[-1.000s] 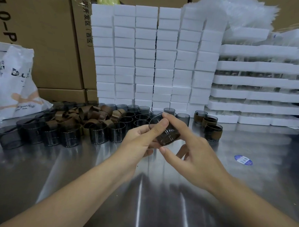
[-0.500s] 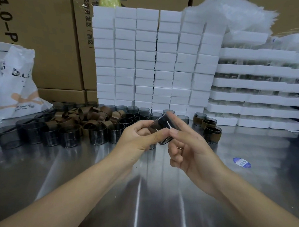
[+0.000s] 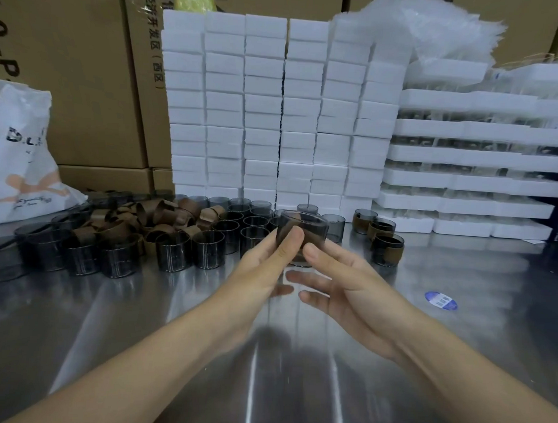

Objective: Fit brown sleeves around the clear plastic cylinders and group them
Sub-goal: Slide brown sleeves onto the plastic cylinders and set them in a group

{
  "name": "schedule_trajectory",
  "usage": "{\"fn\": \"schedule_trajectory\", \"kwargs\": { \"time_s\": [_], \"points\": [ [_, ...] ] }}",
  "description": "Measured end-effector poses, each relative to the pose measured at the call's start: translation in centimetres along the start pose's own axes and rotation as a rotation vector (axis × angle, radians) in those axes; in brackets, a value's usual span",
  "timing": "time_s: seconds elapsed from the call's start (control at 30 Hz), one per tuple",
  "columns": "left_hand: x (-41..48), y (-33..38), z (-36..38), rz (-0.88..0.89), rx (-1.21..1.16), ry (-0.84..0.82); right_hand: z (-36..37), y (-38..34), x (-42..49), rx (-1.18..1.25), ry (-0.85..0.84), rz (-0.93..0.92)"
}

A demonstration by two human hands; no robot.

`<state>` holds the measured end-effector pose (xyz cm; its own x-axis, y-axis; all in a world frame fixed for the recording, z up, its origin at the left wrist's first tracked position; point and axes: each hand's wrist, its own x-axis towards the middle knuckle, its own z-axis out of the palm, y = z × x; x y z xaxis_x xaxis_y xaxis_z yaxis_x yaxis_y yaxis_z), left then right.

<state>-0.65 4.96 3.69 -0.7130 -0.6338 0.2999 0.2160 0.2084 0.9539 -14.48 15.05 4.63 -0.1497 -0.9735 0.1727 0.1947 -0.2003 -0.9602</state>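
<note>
A clear smoky plastic cylinder with a brown sleeve around it is held upright above the steel table. My left hand grips its left side, thumb on the front. My right hand holds its right side, thumb pressed to the front, lower fingers spread and blurred. Several bare cylinders stand in rows to the left. A heap of loose brown sleeves lies behind them. Three sleeved cylinders are grouped at the right.
A wall of white foam blocks rises behind, with stacked white foam trays at the right. Cardboard boxes and a white plastic bag are at the left. A blue sticker lies on the steel table.
The cylinder has been turned from tilted on its side to upright. Both hands shifted lower on it, and the right fingers opened out.
</note>
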Motion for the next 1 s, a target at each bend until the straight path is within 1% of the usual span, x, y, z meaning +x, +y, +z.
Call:
{"fn": "schedule_trajectory", "kwargs": {
  "time_s": [0.1,0.17,0.23,0.3,0.4,0.47,0.53,0.63,0.7,0.73,0.77,0.8,0.87,0.9,0.93,1.0],
  "points": [
    [0.0,-0.2,-0.1,-0.002,-0.043,-0.021,0.2,0.3,0.0,0.057,0.004,0.032],
    [0.2,-0.4,-0.1,0.054,-0.013,0.012,0.4,0.3,0.0,0.067,0.012,0.060],
    [0.2,-0.9,0.0,0.186,0.119,0.052,0.7,0.4,0.1,0.063,0.026,0.095],
    [0.0,-1.2,0.2,0.307,0.324,0.041,0.8,0.7,0.1,0.084,0.061,0.129],
    [-0.3,-1.6,-0.4,0.393,0.552,0.042,0.8,0.9,0.2,0.084,0.103,0.140],
    [-0.2,-1.6,-1.3,0.419,0.662,0.037,0.6,0.9,0.2,0.082,0.112,0.133],
    [0.0,-1.5,-2.2,0.415,0.721,-0.006,0.4,1.0,0.2,0.078,0.106,0.133],
    [0.1,-0.9,-2.9,0.404,0.686,-0.115,0.3,1.3,0.3,0.065,0.098,0.133],
    [0.5,-0.7,-3.8,0.399,0.689,-0.116,0.3,1.6,0.4,0.068,0.123,0.140],
    [0.7,-0.7,-4.5,0.387,0.691,-0.064,0.2,1.8,0.5,0.081,0.134,0.146],
    [1.1,-0.6,-5.5,0.381,0.702,0.023,0.1,1.9,0.6,0.097,0.144,0.150],
    [1.5,-0.6,-7.0,0.387,0.756,0.146,0.0,1.9,0.7,0.110,0.150,0.154],
    [2.0,-0.7,-10.6,0.391,0.977,0.417,-0.1,2.1,0.8,0.127,0.155,0.161],
    [2.2,-0.9,-12.5,0.370,1.072,0.513,-0.2,2.2,0.7,0.132,0.158,0.165],
    [2.3,-1.0,-14.3,0.316,1.151,0.581,-0.2,2.3,0.7,0.134,0.159,0.167],
    [2.3,-1.5,-17.3,0.122,1.273,0.647,-0.2,2.5,0.7,0.132,0.160,0.171]
  ]
}}
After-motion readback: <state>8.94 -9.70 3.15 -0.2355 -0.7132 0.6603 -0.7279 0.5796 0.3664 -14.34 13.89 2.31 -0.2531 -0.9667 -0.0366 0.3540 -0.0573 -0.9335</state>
